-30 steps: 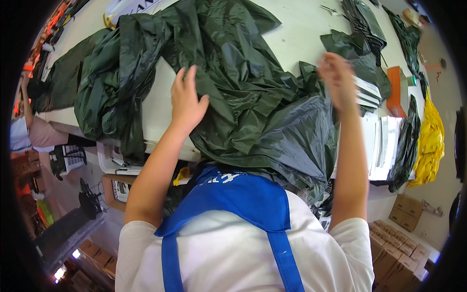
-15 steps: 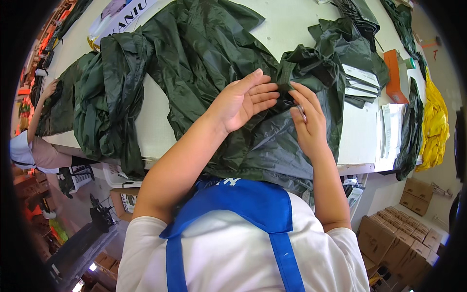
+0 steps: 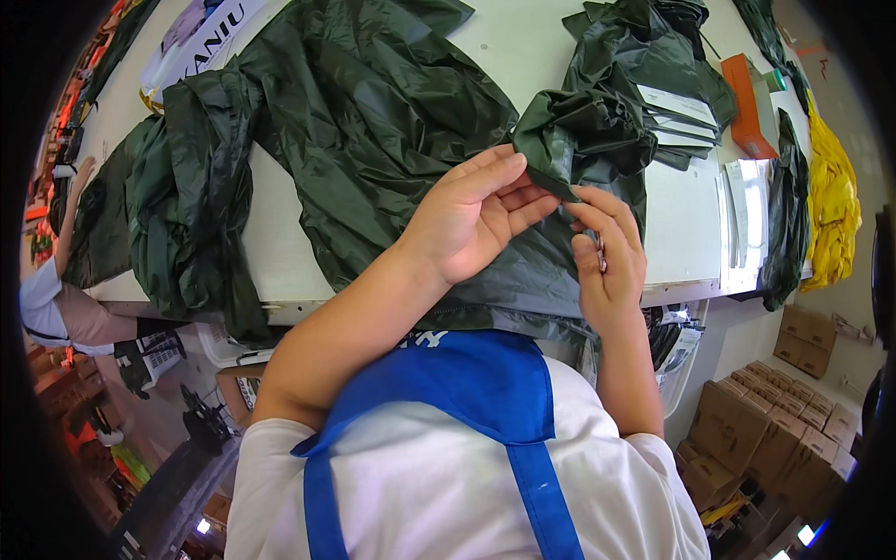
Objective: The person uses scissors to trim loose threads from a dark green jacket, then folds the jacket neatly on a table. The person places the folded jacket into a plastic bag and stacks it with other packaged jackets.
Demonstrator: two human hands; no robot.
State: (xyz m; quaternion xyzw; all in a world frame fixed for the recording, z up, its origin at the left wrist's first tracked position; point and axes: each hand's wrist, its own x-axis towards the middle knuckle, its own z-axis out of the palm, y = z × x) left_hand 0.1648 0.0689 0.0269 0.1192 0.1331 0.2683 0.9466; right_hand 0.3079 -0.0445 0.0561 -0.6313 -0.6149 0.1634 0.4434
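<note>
At centre of the white tabletop (image 3: 672, 233), both hands meet on one folded corner of a dark green, thin, glossy waterproof garment (image 3: 373, 121). Left hand (image 3: 467, 219) lies partly flat w/ fingers stretched, thumb and fingertips pinching the fold's edge. Right hand (image 3: 611, 257) is closed on the same edge from the other side, thumb & forefinger nipping it; a small metallic bit shows betw. its fingers, too small to tell what it is.

Garment itself spreads wide across the tabletop, bunched and creased, part of it draping over the near edge toward the person's blue apron (image 3: 467, 392). Just beyond the fold sits a second crumpled heap of the same dark green fabric (image 3: 644, 56), on a stack of flat white-labelled packets (image 3: 677, 117). Further right: an orange box (image 3: 744, 98), more green cloth hanging off the edge, and a yellow garment (image 3: 831, 215). Brown cardboard boxes (image 3: 756, 429) stand on the floor at lower right. Another person's arm shows at far left.

Risk, as I judge it: fabric is slick & light, so the pinched corner could slip out or the fold spring open if either grip loosens; the overhanging part may drag the rest off the tabletop.
</note>
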